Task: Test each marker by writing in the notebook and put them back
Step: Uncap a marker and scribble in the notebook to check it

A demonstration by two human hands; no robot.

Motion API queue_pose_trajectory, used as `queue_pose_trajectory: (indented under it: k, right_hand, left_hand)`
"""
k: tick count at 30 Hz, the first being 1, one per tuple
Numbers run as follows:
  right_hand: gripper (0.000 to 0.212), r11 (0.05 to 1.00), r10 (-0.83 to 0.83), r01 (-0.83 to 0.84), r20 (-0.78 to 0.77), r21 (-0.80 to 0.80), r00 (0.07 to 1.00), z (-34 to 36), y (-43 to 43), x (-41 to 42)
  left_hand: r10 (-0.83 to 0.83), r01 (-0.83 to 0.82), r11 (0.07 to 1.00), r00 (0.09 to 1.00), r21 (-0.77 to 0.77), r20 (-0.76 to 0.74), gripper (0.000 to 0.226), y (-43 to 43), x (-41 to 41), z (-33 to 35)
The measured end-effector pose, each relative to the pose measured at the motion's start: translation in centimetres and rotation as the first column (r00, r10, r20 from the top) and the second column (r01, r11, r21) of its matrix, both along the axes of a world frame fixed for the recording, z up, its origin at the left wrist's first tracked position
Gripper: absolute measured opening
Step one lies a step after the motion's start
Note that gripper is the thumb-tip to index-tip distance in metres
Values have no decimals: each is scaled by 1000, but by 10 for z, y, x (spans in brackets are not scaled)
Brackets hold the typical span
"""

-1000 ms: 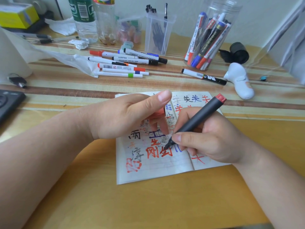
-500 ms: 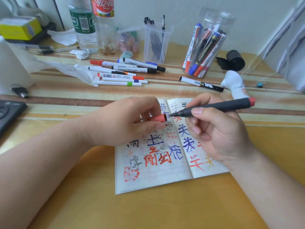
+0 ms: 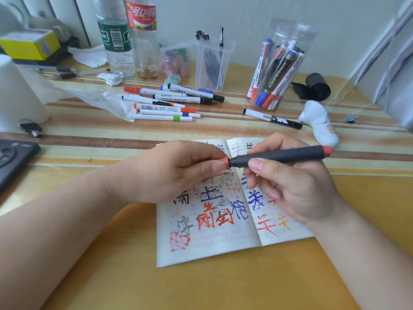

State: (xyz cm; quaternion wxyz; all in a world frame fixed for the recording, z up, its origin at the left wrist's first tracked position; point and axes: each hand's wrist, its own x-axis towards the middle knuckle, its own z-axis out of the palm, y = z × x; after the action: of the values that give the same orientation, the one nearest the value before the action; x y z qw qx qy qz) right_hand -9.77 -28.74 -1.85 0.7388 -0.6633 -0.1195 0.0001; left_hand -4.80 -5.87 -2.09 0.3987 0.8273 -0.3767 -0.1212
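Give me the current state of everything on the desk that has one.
Dark grey marker, held level in the right hand, above the notebook.
Red cap, on the marker's tip end, pinched by the left hand.
Notebook, open, lying flat, pages written on.
Loose markers, lying flat, side by side.
Clear jar, upright, markers standing in it.
Cola bottle, upright.

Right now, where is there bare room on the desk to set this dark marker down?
Bare desk lies on the near side of the notebook. A striped strip is free between the notebook and the loose markers. The back is crowded: bottles, pen cup, marker jar.
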Motion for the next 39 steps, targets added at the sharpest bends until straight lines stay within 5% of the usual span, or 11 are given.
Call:
queue_pose_trajectory:
  k: [4, 7, 14, 21, 30, 35, 39]
  right_hand:
    - [34, 999, 52, -52, 7, -11, 999, -1, -1, 2]
    - [33, 998, 49, -48, 33, -30, 998, -1, -4, 3]
    - [17, 994, 57, -53, 44, -97, 997, -5, -1, 1]
    - [10, 999, 8, -6, 38, -54, 999, -6, 7, 2]
    - [46, 978, -117, 118, 15, -171, 993, -5, 12, 3]
    - [12, 994, -109, 108, -89, -21, 990, -8, 17, 5]
    - [17, 967, -198, 210, -99, 142, 975, -6, 17, 9]
  left_hand:
    - [-35, 20, 996, 984, -84, -177, 43, 2, 0, -1]
    - [-42, 3, 988, 968, -153, -248, 35, 2, -2, 0]
    - [70, -56, 988, 993, -144, 96, 24, -1, -1, -5]
    - [146, -68, 977, 901, -200, 408, 25, -7, -5, -4]
    - [240, -118, 957, 830, -263, 503, 26, -12, -5, -6]
    - [268, -177, 954, 867, -242, 421, 31, -14, 6, -12]
    - [311, -236, 945, 860, -225, 404, 21, -15, 11, -13]
